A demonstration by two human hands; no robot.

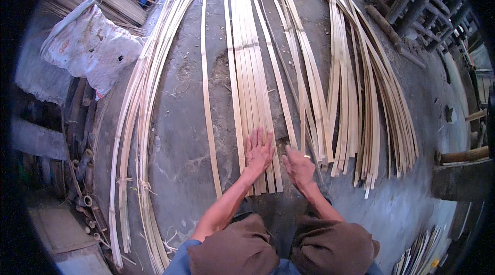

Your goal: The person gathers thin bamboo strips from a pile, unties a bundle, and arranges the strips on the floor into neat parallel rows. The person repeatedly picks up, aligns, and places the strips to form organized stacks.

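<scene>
Several pale bamboo strips (248, 79) lie side by side on the floor in front of me, forming a flat, close row. My left hand (259, 150) rests flat on the row near its close end, fingers stretched out and slightly apart. Just to the right, my right hand (299, 165) is closed, with a ring on one finger. The near end of a single bamboo strip (282, 102) runs into its curled fingers, which partly hide that end. Another lone strip (207, 94) lies apart on the left of the row.
A bundle of strips (149, 69) lies at the left, tied near its close end. More loose strips (379, 100) fan out at the right. A white sack (93, 43) and bamboo poles (85, 203) stand along the left; a dark rack (428, 7) is at the far right.
</scene>
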